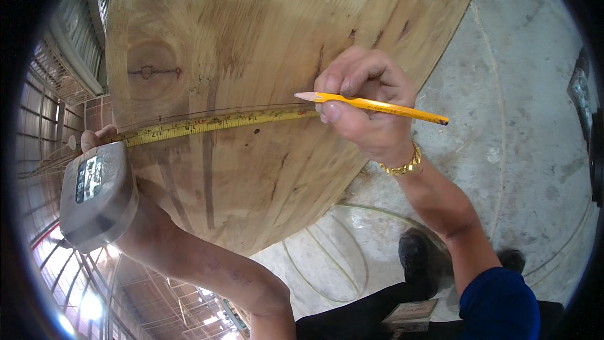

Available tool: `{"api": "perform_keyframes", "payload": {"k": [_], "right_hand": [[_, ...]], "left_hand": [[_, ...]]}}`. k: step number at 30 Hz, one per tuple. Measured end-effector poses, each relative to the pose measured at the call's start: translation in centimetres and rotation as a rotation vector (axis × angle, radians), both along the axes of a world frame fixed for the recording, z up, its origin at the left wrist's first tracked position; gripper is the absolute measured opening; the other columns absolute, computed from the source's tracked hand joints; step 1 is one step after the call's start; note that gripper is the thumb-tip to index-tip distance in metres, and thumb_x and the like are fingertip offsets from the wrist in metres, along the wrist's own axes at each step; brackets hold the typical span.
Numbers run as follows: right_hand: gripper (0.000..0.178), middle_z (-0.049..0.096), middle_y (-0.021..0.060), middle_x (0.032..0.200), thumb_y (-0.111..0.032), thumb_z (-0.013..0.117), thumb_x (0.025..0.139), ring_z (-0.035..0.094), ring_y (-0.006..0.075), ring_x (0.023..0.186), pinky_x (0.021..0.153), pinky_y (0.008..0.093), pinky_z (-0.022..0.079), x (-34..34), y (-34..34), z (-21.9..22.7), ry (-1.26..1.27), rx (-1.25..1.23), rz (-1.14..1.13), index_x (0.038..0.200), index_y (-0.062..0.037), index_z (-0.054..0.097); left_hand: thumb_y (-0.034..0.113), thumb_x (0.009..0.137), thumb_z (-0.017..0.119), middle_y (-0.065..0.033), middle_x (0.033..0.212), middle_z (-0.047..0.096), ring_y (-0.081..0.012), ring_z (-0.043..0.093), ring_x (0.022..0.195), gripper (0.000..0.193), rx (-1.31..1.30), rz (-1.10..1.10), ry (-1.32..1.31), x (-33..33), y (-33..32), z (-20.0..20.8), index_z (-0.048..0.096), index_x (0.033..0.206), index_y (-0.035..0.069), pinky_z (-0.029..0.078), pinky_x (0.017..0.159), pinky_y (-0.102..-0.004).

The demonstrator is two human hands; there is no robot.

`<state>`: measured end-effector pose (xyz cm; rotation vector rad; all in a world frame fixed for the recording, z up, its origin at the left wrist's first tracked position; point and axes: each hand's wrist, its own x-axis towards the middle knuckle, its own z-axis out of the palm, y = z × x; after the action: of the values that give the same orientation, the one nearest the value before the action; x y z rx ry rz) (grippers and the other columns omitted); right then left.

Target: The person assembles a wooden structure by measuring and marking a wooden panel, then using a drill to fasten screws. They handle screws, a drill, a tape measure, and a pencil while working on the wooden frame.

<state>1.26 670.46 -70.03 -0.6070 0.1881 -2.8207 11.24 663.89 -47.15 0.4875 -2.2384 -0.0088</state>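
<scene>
A large wooden board point(251, 44) with knots and dark streaks fills the middle. Across it lies the yellow blade of a tape measure point(189, 128), pulled out of its silver case point(100, 198) at the board's left edge. My left hand point(94, 137) is wrapped round that case, which hides most of the fingers. Between the thumb and fingers of my right hand point(368, 101) is a yellow pencil point(396, 108), its sharpened tip pointing left just above the blade. The right hand covers the blade's far end. A thin dark line point(233, 109) runs along the blade's upper side.
Grey concrete floor point(465, 151) shows to the right and below the board. A thin pale hose or cord point(327, 258) loops over it near my black shoes point(415, 255). At the left are metal wall and roof frames point(53, 101).
</scene>
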Motion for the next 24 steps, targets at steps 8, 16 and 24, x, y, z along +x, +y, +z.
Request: {"api": "perform_keyframes", "payload": {"k": [8, 16, 24], "right_hand": [[0.020, 0.054, 0.0080, 0.072, 0.010, 0.066, 0.061, 0.058, 0.0135, 0.062, 0.055, 0.0243, 0.048, 0.6, -0.4, 0.4, 0.067, 0.161, -0.187, 0.066, -0.0023, 0.050], [0.021, 0.050, 0.0101, 0.081, 0.016, 0.060, 0.066, 0.059, 0.0186, 0.067, 0.058, 0.0296, 0.052, 0.1, -0.5, -0.7, 0.280, 0.178, -0.296, 0.071, -0.0012, 0.048], [0.022, 0.051, 0.0101, 0.079, 0.016, 0.061, 0.064, 0.059, 0.0189, 0.065, 0.058, 0.0304, 0.052, 0.2, -0.5, -0.4, 0.274, 0.187, -0.309, 0.070, -0.0011, 0.049]], "left_hand": [[0.022, 0.090, 0.053, -0.0078, 0.093, 0.064, -0.0113, 0.059, 0.086, 0.027, -0.035, -0.012, 0.012, -0.2, 0.3, -0.5, 0.062, 0.102, 0.000, 0.047, 0.082, -0.0239], [0.020, 0.090, 0.053, -0.0088, 0.096, 0.064, -0.0124, 0.060, 0.089, 0.025, 0.081, -0.143, 0.022, -0.2, 0.6, -0.7, 0.062, 0.104, 0.001, 0.047, 0.084, -0.0238], [0.014, 0.090, 0.050, -0.0098, 0.098, 0.064, -0.0129, 0.060, 0.092, 0.024, -0.184, -0.052, -0.154, 0.7, 0.2, 0.3, 0.061, 0.108, 0.003, 0.050, 0.083, -0.0273]]}}
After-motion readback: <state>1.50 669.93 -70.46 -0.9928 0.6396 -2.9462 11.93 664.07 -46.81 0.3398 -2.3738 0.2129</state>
